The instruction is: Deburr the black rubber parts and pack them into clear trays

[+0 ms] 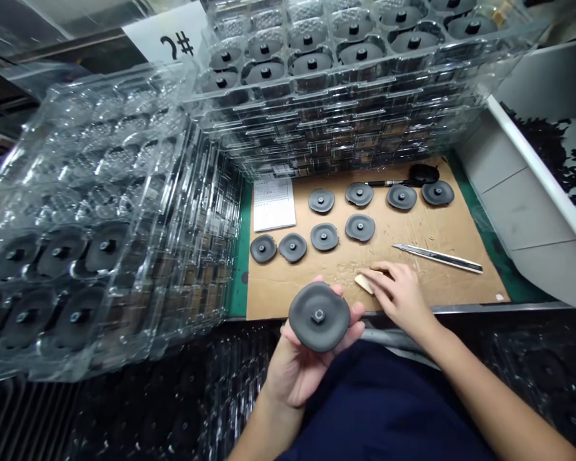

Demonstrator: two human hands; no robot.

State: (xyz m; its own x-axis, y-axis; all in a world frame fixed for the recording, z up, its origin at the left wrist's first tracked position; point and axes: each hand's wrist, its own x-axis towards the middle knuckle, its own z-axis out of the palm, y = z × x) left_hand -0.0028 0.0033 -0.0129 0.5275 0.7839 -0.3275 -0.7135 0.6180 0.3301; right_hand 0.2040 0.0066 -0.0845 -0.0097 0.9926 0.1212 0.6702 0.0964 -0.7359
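In the head view my left hand (pixel 302 371) holds up a dark grey rounded plastic part (pixel 320 333) with a short stub in its centre, stub side facing me. Its fingers wrap round the rim from beneath. To the right, my right hand (pixel 403 291) has its fingertips on a small cream-coloured piece (pixel 364 283), which looks like a scrap of eraser or sponge, low over the cardboard sheet (pixel 288 288). Several matching grey parts (pixel 324 237) lie in two rows on the cardboard beyond my hands. A craft knife (pixel 439 258) rests right of my right hand.
Stacked clear plastic trays (pixel 312 121) holding grey parts rise behind the cardboard, and another stack (pixel 173 224) stands at left. A printed paper pad (pixel 274 205), a black pen (pixel 388 183) and a shiny black part (pixel 424 173) lie at the back. A white bin wall (pixel 523 186) borders the right.
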